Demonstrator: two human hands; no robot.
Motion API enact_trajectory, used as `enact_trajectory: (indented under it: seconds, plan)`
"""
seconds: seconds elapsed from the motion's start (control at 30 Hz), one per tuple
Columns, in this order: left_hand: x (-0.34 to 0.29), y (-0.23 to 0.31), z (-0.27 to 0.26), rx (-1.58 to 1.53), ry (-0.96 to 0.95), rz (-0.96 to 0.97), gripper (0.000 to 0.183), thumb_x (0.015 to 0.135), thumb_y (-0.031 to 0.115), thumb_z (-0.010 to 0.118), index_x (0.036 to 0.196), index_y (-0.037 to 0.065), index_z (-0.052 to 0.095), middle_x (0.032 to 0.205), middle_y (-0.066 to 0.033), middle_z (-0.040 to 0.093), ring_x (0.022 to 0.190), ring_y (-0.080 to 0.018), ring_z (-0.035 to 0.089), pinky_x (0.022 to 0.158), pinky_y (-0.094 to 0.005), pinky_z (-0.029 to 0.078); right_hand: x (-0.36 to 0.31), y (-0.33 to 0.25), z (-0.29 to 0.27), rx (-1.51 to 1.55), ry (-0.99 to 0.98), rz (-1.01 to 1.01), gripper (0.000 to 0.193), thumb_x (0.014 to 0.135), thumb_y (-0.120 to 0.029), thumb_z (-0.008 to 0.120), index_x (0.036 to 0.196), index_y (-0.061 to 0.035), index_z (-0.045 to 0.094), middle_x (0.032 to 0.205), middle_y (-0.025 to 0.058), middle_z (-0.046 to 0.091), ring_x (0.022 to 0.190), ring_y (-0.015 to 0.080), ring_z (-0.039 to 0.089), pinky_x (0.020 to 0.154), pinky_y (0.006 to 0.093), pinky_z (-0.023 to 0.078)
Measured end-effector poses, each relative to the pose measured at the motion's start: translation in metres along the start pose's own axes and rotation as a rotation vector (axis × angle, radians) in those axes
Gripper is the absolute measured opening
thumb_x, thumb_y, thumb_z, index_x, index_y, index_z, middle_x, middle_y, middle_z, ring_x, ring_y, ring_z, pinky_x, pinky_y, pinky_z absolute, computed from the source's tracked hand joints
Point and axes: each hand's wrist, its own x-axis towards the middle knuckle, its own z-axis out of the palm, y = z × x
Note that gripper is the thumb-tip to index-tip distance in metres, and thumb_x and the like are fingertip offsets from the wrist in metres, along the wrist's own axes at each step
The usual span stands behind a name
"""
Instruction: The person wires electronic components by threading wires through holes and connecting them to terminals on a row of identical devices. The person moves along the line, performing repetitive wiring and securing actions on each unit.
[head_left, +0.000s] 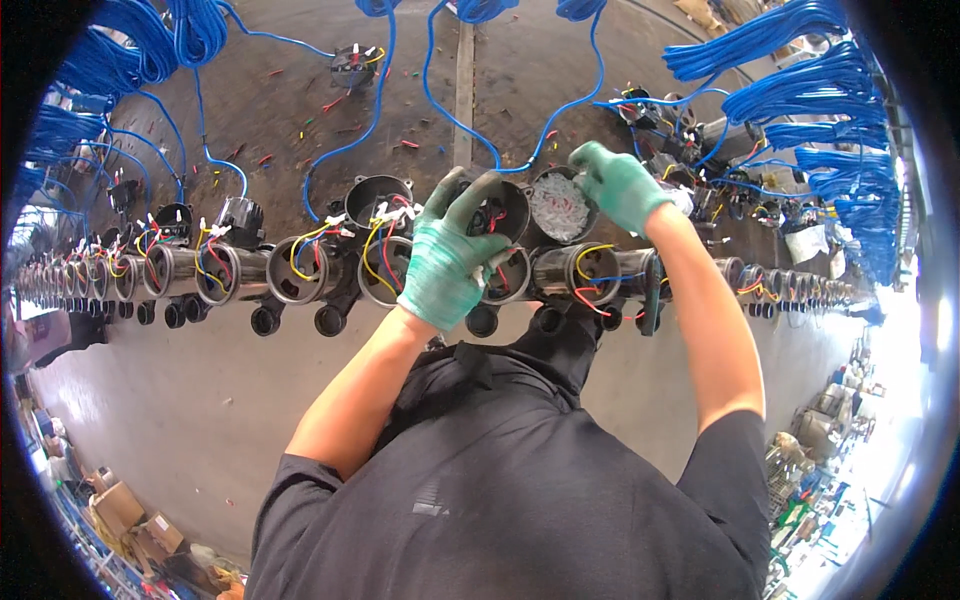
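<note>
Both hands wear green work gloves with darkened fingertips. My left hand [450, 248] curls its fingers over a black round cover [505, 212] with red wires inside, and its thumb lies along the near side. From the far edge of that cover a blue cable [498, 150] runs away. To the right stands a round tub of small white, clear-looking pieces [560, 208]. Just right of the tub, my right hand [618, 188] is raised with its fingers bent together; whatever they pinch is hidden. Below my left hand lies a metal motor housing [508, 276].
A long row of cylindrical housings [298, 270] with yellow, red and blue wires lines the near table edge. Coils of blue cable [790, 95] hang at both sides. Another black cover [378, 197] sits left of my left hand. Red and yellow bits [410, 144] are scattered over the dark tabletop.
</note>
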Motion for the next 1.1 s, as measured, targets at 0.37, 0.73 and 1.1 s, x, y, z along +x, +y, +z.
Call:
enact_trajectory:
  seconds: [0.37, 0.73, 1.1]
  plan:
    - [0.000, 0.004, -0.005, 0.021, -0.025, 0.004, 0.028, 0.066, 0.008, 0.090, 0.092, 0.016, 0.085, 0.157, -0.0129, 0.053, 0.146, -0.0466, 0.041, 0.116, -0.0531, 0.040, -0.109, -0.101, 0.061, 0.696, 0.368, -0.020, 0.019, 0.096, 0.001, 0.073, 0.115, -0.0007, 0.073, 0.096, 0.0104, 0.077, 0.084, 0.0106, 0.069, 0.076, 0.0300, 0.057]
    - [0.000, 0.002, -0.007, 0.024, -0.014, 0.049, 0.027, 0.068, 0.008, 0.087, 0.094, 0.014, 0.083, 0.156, -0.0130, 0.054, 0.144, -0.0478, 0.042, 0.114, -0.0542, 0.041, -0.090, -0.109, 0.063, 0.366, 0.440, -0.262, 0.013, 0.096, -0.009, 0.074, 0.106, -0.0012, 0.071, 0.092, 0.0209, 0.074, 0.079, 0.0373, 0.073, 0.071, 0.0428, 0.058]
    - [-0.002, 0.002, 0.000, 0.011, 0.001, 0.063, 0.025, 0.068, 0.008, 0.085, 0.090, 0.017, 0.084, 0.154, -0.0091, 0.056, 0.142, -0.0435, 0.043, 0.117, -0.0504, 0.040, -0.093, -0.112, 0.049, 0.075, 0.199, -0.141, 0.031, 0.101, -0.036, 0.066, 0.099, -0.0054, 0.066, 0.087, 0.0217, 0.072, 0.082, 0.0437, 0.071, 0.074, 0.0539, 0.055]
